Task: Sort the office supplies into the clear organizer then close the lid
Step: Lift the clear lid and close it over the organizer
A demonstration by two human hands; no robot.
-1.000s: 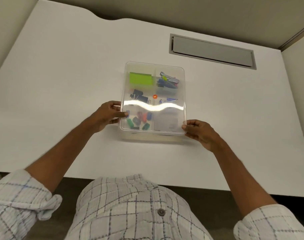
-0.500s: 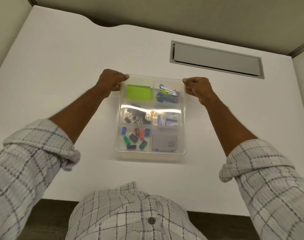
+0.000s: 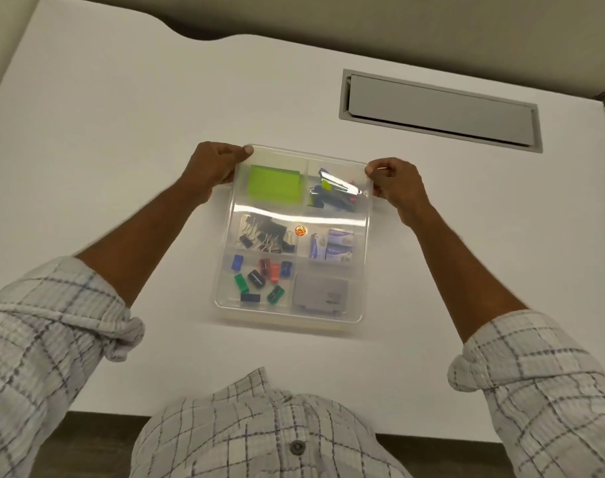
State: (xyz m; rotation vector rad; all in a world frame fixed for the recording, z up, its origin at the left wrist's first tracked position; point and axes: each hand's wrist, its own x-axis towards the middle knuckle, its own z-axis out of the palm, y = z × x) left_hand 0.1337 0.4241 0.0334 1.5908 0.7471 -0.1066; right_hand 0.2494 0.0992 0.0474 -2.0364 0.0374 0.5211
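Observation:
The clear organizer [image 3: 366, 257] lies in the middle of the white desk with its clear lid [image 3: 294, 215] lying on top. Through the lid I see a green sticky-note pad [image 3: 274, 185], a stapler [image 3: 335, 188], black binder clips [image 3: 265, 234], coloured sharpeners [image 3: 259, 279], small purple boxes [image 3: 332, 244] and a grey box [image 3: 320, 293]. My left hand [image 3: 215, 167] grips the far left corner of the lid. My right hand [image 3: 394, 184] grips the far right corner.
A grey cable hatch [image 3: 439, 110] is set into the desk at the far right. The desk's near edge [image 3: 104, 414] runs just in front of my checked shirt. A curved cut-out marks the far left edge.
Both hands have moved from the organizer's near corners to its far corners. The lid has settled flat on the organizer.

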